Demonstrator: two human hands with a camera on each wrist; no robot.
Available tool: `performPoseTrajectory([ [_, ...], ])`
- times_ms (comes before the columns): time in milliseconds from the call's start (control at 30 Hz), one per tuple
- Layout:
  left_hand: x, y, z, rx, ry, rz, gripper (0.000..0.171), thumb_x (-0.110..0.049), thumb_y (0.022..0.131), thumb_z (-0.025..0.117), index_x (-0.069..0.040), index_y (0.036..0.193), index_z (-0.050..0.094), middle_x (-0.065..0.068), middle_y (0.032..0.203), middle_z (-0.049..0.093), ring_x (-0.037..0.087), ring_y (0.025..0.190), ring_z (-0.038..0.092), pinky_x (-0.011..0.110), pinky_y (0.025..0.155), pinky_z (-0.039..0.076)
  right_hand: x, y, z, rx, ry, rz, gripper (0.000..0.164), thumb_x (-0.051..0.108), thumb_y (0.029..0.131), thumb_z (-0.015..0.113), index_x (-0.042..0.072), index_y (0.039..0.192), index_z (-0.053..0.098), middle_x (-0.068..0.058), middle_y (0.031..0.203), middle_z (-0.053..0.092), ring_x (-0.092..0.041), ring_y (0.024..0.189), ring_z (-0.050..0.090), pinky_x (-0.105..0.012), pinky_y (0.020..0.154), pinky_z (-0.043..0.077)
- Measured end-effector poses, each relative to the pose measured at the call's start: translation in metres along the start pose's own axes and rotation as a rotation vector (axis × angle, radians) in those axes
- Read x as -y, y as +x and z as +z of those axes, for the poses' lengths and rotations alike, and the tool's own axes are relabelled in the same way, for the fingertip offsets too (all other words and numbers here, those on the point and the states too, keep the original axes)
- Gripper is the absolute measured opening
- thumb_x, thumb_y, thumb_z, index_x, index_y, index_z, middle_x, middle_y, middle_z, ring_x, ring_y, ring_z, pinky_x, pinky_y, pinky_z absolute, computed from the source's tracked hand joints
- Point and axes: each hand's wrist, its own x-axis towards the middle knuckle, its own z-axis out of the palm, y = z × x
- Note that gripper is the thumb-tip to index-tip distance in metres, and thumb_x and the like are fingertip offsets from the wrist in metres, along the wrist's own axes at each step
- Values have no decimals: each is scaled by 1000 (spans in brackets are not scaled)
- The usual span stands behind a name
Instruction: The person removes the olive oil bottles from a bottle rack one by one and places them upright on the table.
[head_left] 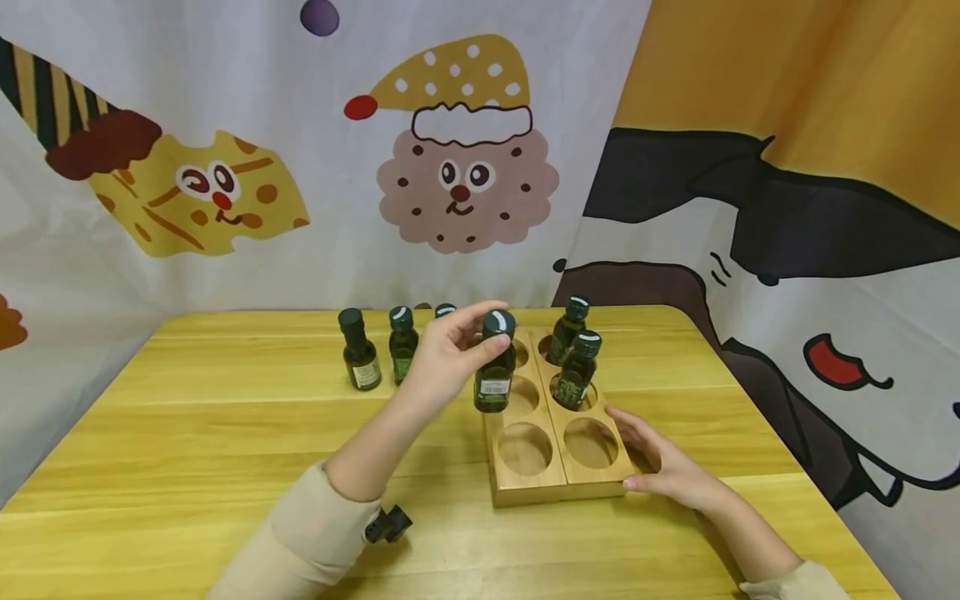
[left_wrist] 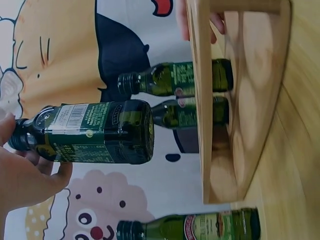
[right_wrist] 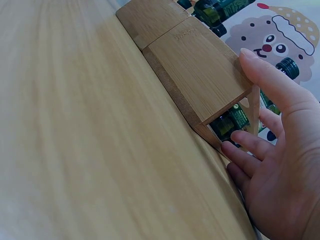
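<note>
My left hand (head_left: 450,346) holds a small dark green glass bottle (head_left: 495,379) by its capped neck, thumb and fingers around it. The bottle is upright, raised over the left row of the wooden rack (head_left: 528,492), its label turned toward me. Two similar bottles, one at the back (head_left: 572,325) and one nearer (head_left: 577,371), stand in round holes of the rack's right row. My right hand (head_left: 671,471) touches the rack's right side, thumb at the front corner. Its fingers (right_wrist: 250,145) lie fairly straight along the open end in the right wrist view.
Left of the rack stand a slim-necked bottle (head_left: 362,354), another green bottle (head_left: 402,342) and a third bottle (head_left: 445,309), mostly hidden behind my left hand. A small black object (head_left: 388,525) is by the left cuff. A printed curtain (head_left: 315,283) hangs behind the table (head_left: 225,433).
</note>
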Motion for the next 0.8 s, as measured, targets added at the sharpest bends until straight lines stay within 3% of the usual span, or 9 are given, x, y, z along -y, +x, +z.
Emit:
performPoseTrajectory([
  [233,7,-2,-13,-6,17,-4,37,-12,91,68,-14,127,62,8,112,68,20,97,64,33,80,53,-2,-1,0,-13,-6,6,86,-5,81,69,11,153,23,-22,154,20,-5,131,36,-15,102,27],
  [467,16,-5,-25,-33,20,34,38,-6,91,67,-10,128,61,10,112,68,22,93,64,27,71,51,0,0,2,0,10,-4,85,-5,82,68,9,152,22,-24,154,19,-7,131,35,-16,103,27],
  [633,20,-6,-31,-47,-8,25,38,-5,91,65,-7,129,60,12,116,66,22,101,63,30,82,52,-1,0,1,-7,1,0,87,-5,81,69,10,153,22,-23,154,19,-5,131,35,-16,103,27],
  [800,26,-9,-35,-59,0,-13,37,-7,92,65,-9,129,60,11,116,66,22,101,62,31,82,52,-2,-1,0,-4,3,-2,87,-6,81,69,10,153,22,-22,154,19,-5,132,34,-16,103,26],
])
